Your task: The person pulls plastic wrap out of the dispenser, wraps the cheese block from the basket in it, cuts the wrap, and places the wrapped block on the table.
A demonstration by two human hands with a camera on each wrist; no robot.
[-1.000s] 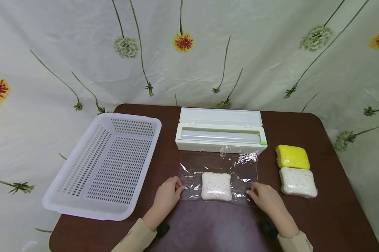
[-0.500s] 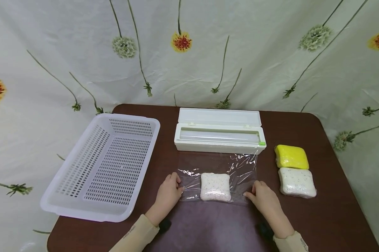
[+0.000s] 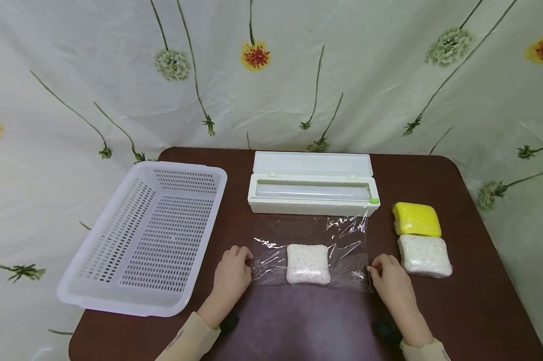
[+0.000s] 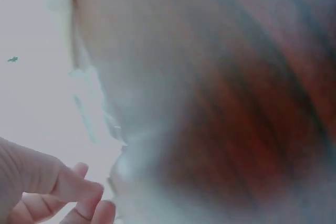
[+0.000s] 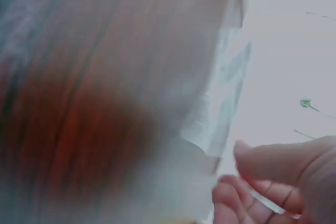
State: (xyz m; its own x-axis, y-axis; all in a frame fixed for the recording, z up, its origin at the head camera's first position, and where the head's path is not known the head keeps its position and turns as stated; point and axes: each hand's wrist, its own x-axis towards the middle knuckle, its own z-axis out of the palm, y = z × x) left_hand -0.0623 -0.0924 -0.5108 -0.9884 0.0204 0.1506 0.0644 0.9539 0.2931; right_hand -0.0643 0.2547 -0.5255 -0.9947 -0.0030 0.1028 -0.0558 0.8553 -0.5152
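A sheet of clear plastic wrap [image 3: 307,229] lies pulled out from the white wrap dispenser [image 3: 314,205], whose lid stands raised. On the sheet, near its front edge, sits a white speckled block [image 3: 307,264], soft-looking and square with rounded corners. My left hand [image 3: 232,275] pinches the wrap's left edge near the front corner. At the opposite edge, my right hand [image 3: 393,284] does likewise, thumb and fingertips together. Both wrist views catch thumb and fingers close beside the blurred film; the film between the fingertips is too faint to make out.
A white perforated basket [image 3: 224,193] occupies the table's left side. On the right lie a yellow block [image 3: 417,219] and a second white speckled block [image 3: 425,255], both film-covered and touching. A flowered cloth [image 3: 280,100] hangs behind the brown table [image 3: 472,301].
Both hands have moved apart, left hand leftward and right hand rightward, out to the wrap's side edges. The block stays in place on the sheet. The head view has shifted slightly.
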